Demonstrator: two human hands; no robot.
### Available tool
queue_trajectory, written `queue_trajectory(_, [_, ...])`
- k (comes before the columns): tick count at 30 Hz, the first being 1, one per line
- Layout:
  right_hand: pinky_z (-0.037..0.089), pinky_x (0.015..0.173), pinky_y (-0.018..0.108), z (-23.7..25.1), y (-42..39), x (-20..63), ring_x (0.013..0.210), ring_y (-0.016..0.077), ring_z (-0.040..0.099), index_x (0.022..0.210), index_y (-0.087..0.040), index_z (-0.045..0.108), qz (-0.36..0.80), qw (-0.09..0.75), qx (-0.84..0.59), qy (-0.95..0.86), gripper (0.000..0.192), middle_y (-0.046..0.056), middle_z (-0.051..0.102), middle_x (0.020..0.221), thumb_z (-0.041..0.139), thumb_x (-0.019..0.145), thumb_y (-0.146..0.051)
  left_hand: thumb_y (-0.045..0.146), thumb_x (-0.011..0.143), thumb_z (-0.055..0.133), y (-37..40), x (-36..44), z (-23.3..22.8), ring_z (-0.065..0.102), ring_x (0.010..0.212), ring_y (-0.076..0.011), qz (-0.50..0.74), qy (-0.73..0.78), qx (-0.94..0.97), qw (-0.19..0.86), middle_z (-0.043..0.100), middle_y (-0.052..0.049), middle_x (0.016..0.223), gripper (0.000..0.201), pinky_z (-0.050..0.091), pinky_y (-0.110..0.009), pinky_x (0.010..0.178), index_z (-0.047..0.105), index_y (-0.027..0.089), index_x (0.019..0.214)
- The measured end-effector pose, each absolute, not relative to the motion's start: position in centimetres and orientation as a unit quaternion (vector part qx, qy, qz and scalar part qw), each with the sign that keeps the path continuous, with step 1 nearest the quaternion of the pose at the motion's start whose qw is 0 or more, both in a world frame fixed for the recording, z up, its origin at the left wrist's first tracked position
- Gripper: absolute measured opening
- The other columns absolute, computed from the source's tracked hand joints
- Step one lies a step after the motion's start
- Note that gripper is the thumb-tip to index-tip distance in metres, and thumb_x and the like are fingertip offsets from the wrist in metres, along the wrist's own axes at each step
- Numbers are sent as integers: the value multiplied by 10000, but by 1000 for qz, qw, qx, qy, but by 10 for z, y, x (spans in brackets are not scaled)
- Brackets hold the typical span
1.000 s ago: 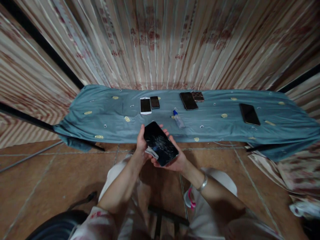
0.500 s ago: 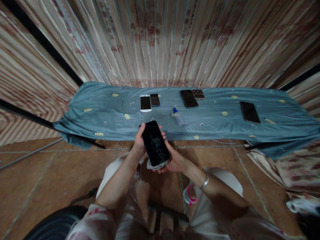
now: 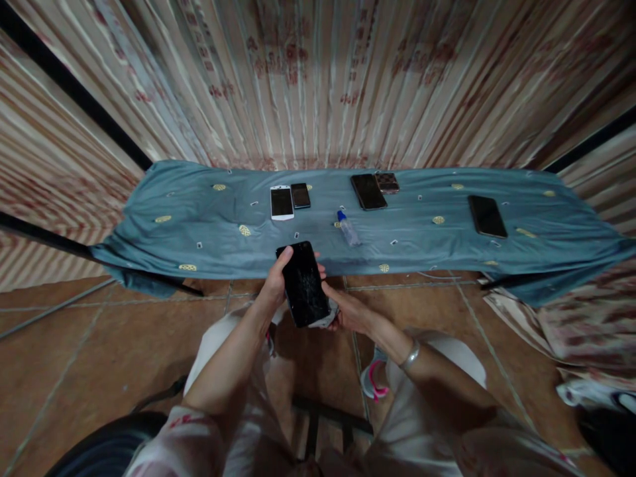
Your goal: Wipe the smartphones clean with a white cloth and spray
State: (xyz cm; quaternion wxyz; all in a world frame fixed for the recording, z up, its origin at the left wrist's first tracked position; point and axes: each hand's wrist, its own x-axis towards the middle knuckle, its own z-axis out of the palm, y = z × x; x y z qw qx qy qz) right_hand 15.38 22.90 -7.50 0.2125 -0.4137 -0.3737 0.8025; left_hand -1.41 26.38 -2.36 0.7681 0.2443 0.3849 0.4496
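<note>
Striped curtain backdrop, tiled floor, long low table (image 3: 199, 225) draped in blue-grey cloth. On the cloth: white phone (image 3: 281, 202), small dark phone (image 3: 300, 195), small bottle (image 3: 347, 228), large dark phone (image 3: 368, 191), another dark phone (image 3: 487, 216) far right. Just short of the table's near edge, cracked black phone (image 3: 304, 283) held above the lap, screen up, long axis running almost straight away from the body. Left hand (image 3: 274, 286) clasped along its left edge, thumb near the top corner. Right hand (image 3: 348, 313) closed under the lower end, pressing a pale cloth (image 3: 328, 319) against it. Compared with a second ago: phone turned from a diagonal to nearly upright in view, cloth now beneath the bottom right corner.
</note>
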Motion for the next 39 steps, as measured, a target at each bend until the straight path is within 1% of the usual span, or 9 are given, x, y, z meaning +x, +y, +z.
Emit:
queue_trajectory(4, [449,429,245,-76,234,161,446,132,551,646,-142,659,705,251,-477,-460,623,19,618,518,538,785,-737,602,884,399,267,-11,-25,735,729,-265,453,407,227,760,755,-135,760,625,587,-355,666,676,77,1082])
queue_trajectory(9, [479,590,275,-79,238,166,597,167,590,640,-163,663,645,298,-496,-499,535,-1,619,562,560,811,-660,587,884,424,268,-3,-27,733,740,-259,472,421,223,742,756,-137,753,583,581,-335,660,707,86,977])
queue_trajectory(13, [454,795,312,-75,239,168,849,222,621,777,-207,718,596,343,-495,-531,399,6,682,762,564,856,-566,521,870,512,267,5,-36,725,681,-228,480,441,212,728,751,-130,722,496,567,-298,658,720,73,910])
queue_trajectory(15, [432,844,333,-72,240,168,906,241,613,866,-231,732,565,373,-493,-547,357,19,694,831,545,877,-536,497,848,563,267,9,-41,725,682,-228,485,453,207,719,748,-119,707,459,566,-304,688,719,72,920])
queue_trajectory(19, [418,812,332,-70,243,164,819,235,586,821,-243,718,539,388,-505,-552,327,22,660,769,541,886,-511,518,849,547,268,11,-44,721,673,-224,495,443,209,718,751,-121,723,478,565,-305,678,713,76,925])
queue_trajectory(24, [427,739,302,-66,247,162,708,185,546,735,-212,685,555,380,-490,-554,386,-2,617,681,555,865,-552,525,917,386,274,2,-31,706,612,-203,513,446,180,711,745,-124,692,554,553,-277,576,716,82,868])
queue_trajectory(31, [505,589,252,-60,243,163,624,122,579,835,-166,700,728,375,-404,-408,495,-12,645,715,746,660,-627,606,890,365,286,-9,-19,677,542,-208,542,423,155,709,740,-129,704,622,534,-295,512,702,84,909])
queue_trajectory(34, [521,574,245,-56,242,166,615,116,610,872,-155,700,750,373,-388,-384,523,7,673,734,759,651,-626,605,905,323,291,-9,-18,679,550,-215,538,418,129,721,742,-141,713,645,544,-314,532,701,82,913])
queue_trajectory(39, [514,589,220,-48,244,169,595,100,627,775,-140,690,792,383,-348,-323,440,-1,681,683,813,648,-543,646,887,322,298,-5,-19,666,540,-222,525,386,96,752,735,-133,694,675,553,-353,567,704,91,934])
